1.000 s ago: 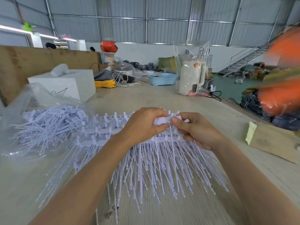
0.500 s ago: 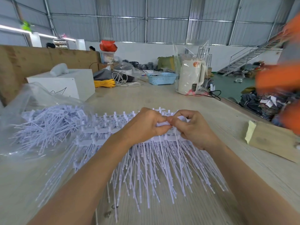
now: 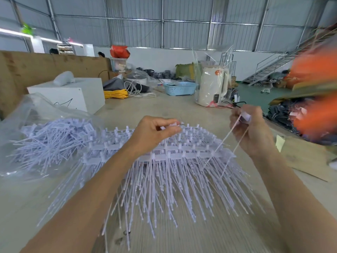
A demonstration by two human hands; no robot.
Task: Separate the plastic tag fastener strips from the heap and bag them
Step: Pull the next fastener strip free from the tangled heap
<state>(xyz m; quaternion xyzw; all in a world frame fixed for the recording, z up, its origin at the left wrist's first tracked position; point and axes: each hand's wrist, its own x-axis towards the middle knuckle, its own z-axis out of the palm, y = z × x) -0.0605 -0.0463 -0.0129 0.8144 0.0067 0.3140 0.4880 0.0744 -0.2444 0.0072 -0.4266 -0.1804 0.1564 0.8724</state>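
Right hand, right of centre: now lifted up and rightward, away from the left hand it was pressed against a second ago; fingers curled, pinching the head of a separated fastener strip, two thin filaments trailing down toward the heap.
Left hand, centre: fingers bent, pinching a small white tab at the far edge of the heap of fastener strips, steadying it.
Heap: lying fanned across the wooden table, centre and lower frame.
Clear plastic bag, left: lying open, already holding separated strips.
Judging one piece freed, bagging of it not yet done.
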